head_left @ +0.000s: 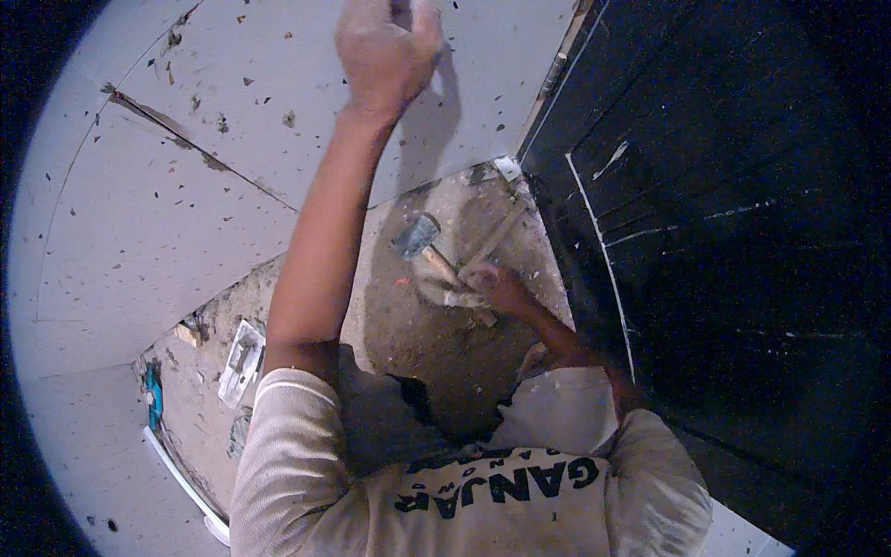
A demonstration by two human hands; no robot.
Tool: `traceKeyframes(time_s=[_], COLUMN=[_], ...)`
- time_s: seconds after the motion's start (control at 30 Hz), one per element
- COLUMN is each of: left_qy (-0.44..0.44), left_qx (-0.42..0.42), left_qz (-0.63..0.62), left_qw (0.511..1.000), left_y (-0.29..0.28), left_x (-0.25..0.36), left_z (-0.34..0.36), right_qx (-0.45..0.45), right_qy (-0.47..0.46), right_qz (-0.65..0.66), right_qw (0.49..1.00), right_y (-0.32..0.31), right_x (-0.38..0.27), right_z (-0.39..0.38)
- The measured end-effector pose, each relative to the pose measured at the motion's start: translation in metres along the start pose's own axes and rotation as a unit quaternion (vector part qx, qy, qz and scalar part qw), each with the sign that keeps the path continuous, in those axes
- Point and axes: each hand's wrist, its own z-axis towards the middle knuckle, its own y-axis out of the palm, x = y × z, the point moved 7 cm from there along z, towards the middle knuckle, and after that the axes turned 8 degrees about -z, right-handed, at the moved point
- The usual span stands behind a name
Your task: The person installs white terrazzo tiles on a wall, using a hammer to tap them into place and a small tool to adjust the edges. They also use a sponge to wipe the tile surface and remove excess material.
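Note:
My left arm stretches forward over the large pale panels, and my left hand (388,51), dusty white, is closed at the top edge of the view. Its fingertips are partly cut off, so what it holds, if anything, is hidden. Lower and to the right, my right hand (499,288) is closed around the wooden handle of a mallet (442,264). The mallet's thick grey head (418,237) points away to the left, above a rough, dirty floor (408,339). Some of the handle is covered by my fingers.
A dark panelled surface (724,223) rises on the right. A narrow strip (497,232) lies beyond the mallet. To the left are a white tray-like piece (243,364), a small wooden block (188,332), a teal tool (153,395) and a curved white pipe-like length (181,478).

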Motion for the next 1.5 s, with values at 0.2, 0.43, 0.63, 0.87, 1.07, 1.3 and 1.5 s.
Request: traceKeyframes(time_s=[0.2, 0.43, 0.63, 0.87, 1.07, 1.3, 1.5], left_qy=[0.246, 0.178, 0.182, 0.151, 0.153, 0.189, 0.213], left_qx=[0.091, -0.021, -0.019, -0.029, -0.027, 0.03, -0.078], left_qz=[0.277, 0.461, 0.417, 0.437, 0.439, 0.379, 0.479], left_qw=[0.925, 0.869, 0.89, 0.886, 0.885, 0.905, 0.848], left_y=[-0.008, -0.023, -0.024, -0.025, -0.023, -0.01, 0.021], left_x=[0.052, 0.012, 0.001, 0.003, 0.009, 0.014, 0.011], left_z=[0.018, 0.027, 0.03, 0.029, 0.031, 0.031, 0.049], right_qx=[0.12, -0.003, 0.104, 0.069, 0.019, 0.304, 0.402], right_qy=[0.05, -0.005, 0.014, -0.163, -0.2, -0.274, -0.323], right_qz=[-0.189, -0.316, -0.206, -0.126, 0.065, -0.004, 0.199], right_qw=[0.973, 0.949, 0.973, 0.976, 0.977, 0.912, 0.833], right_y=[-0.017, 0.054, 0.106, 0.123, 0.042, -0.082, -0.181], right_x=[0.083, 0.04, 0.09, 0.067, -0.02, -0.071, -0.148], right_z=[0.042, 0.014, 0.009, -0.002, -0.032, -0.014, 0.04])
